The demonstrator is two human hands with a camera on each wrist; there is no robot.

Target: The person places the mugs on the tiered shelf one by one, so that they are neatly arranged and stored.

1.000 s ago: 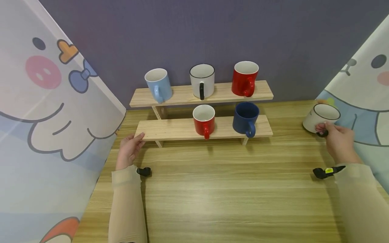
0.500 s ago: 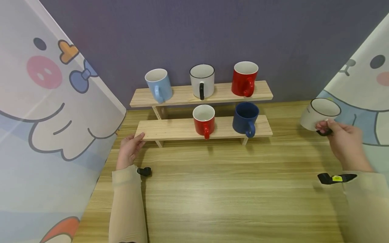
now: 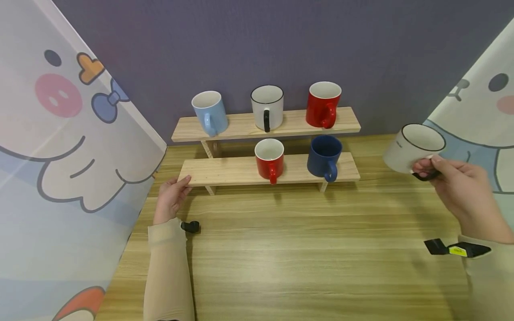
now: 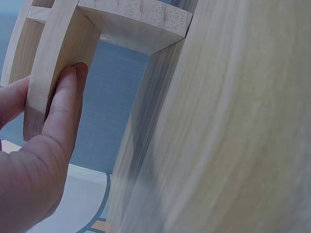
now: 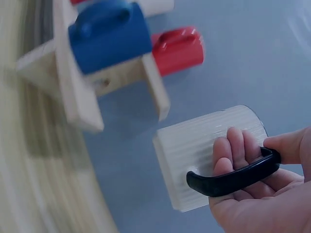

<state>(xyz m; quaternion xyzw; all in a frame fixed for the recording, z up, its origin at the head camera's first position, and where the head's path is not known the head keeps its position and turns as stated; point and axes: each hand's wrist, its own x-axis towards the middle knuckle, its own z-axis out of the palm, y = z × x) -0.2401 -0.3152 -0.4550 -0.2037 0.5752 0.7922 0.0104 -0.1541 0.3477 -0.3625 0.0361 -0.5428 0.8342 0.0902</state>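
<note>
My right hand [image 3: 462, 187] grips the black handle [image 5: 233, 178] of a white mug [image 3: 409, 149] with a black rim, tilted to the left and lifted above the table at the right. In the right wrist view the fingers pass through the handle, against the mug's wall. My left hand [image 3: 170, 198] pinches the left end of the lower board of a two-tier wooden shelf [image 3: 218, 170], thumb on top and fingers beneath, as the left wrist view shows. On that board stand a small red mug [image 3: 268, 162] and a dark blue mug [image 3: 322, 158].
The upper board [image 3: 240, 122] carries a light blue mug [image 3: 213, 116], a white mug with a black handle [image 3: 273, 109] and a larger red mug [image 3: 319, 109]. The wooden table [image 3: 281, 254] spreads in front. Cartoon-printed panels [image 3: 72, 147] flank both sides, with a grey wall behind.
The white mug has risen off the table and moved a little left, tilting left, as my right hand carries it. My left hand keeps its hold on the shelf.
</note>
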